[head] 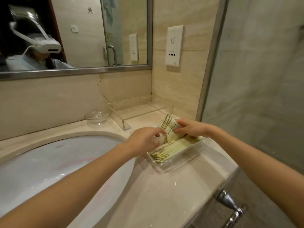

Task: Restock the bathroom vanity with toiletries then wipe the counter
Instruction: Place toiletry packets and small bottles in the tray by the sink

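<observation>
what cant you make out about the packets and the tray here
Head view:
- Print on the raised packets: too small, blurred.
- Packet count in the clear tray: left hand and right hand cover part of the stack.
- Left hand's grip: hidden by its own back.

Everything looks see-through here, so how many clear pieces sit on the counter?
3: a glass bowl behind the sink, an acrylic stand in the corner, and an acrylic tray of packets near the front edge.

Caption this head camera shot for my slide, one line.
Left hand and right hand hold a cream toiletry packet over a clear tray of packets on the vanity counter beside the sink.
</observation>
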{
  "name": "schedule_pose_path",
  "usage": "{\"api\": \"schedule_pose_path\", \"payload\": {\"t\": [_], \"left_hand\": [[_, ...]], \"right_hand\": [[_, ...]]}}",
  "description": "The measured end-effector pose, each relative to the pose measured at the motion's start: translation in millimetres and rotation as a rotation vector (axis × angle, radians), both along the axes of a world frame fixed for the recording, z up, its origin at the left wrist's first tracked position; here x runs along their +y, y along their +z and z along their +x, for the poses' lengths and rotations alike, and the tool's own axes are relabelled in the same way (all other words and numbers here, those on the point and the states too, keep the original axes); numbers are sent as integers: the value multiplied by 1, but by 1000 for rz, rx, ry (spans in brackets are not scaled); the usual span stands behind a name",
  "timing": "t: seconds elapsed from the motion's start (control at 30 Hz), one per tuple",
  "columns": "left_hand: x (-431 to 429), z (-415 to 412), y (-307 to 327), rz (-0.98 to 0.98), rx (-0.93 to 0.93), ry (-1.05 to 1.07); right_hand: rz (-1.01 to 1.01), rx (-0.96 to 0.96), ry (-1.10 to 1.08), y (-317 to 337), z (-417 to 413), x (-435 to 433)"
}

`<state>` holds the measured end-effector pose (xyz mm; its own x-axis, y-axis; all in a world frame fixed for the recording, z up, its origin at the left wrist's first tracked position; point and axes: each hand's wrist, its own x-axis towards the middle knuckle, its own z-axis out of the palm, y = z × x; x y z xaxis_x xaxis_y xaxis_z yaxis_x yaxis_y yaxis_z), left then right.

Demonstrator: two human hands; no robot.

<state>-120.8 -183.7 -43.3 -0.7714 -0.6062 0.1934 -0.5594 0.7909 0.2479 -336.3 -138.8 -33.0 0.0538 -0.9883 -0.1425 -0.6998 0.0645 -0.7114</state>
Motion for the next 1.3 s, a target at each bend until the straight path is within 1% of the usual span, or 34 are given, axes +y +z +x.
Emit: {"api": "schedule_pose_path", "payload": {"t": [0.1,0.17,0.23,0.33,0.4,0.47,0.57,0.6,0.67,0.7,0.73,0.8,0.87,0.9,0.93,1.0,1.07,1.17,1.3], "left_hand": [[2,11,-1,-160,93,-90],[5,15,1,-213,68,-156],[11,18,1,-164,-37,-168],[18,22,-6,-68,-106,-120],[23,19,-5,-27,-146,-67],[28,12,1,45,-181,-20],[33,8,9,185,-213,9],[32,10,11,234,-178,17],[34,17,16,287,-50,43],[36,21,18,250,14,66],[39,24,20,168,74,99],[40,29,19,1,191,184],[39,33,16,-77,298,220],[37,34,13,-96,319,192],[36,35,10,-105,301,137],[37,33,3,-104,178,4],[40,31,-3,-78,67,-60],[40,30,-7,-29,18,-42],[42,32,4,7,-30,-24]], "right_hand": [[15,-23,-1,8,3,4],[-42,-66,-46,16,-1,3],[-130,-133,-109,25,-4,5],[-227,-380,-208,32,-1,6],[-198,-515,-194,30,4,6],[-83,-551,-109,22,10,4],[96,-477,3,8,18,0],[117,-451,15,5,18,-2],[130,-443,9,3,17,-5],[133,-442,12,4,17,-5],[130,-419,20,4,17,-4],[87,-288,37,6,19,-1],[12,-179,37,4,24,0],[-19,-167,21,2,28,0],[-45,-169,2,-1,30,-1],[-92,-172,-47,-6,35,-4],[-126,-166,-108,-10,39,-6],[-169,-122,-163,-12,47,-6],[-229,28,-188,-15,51,-7]]}}
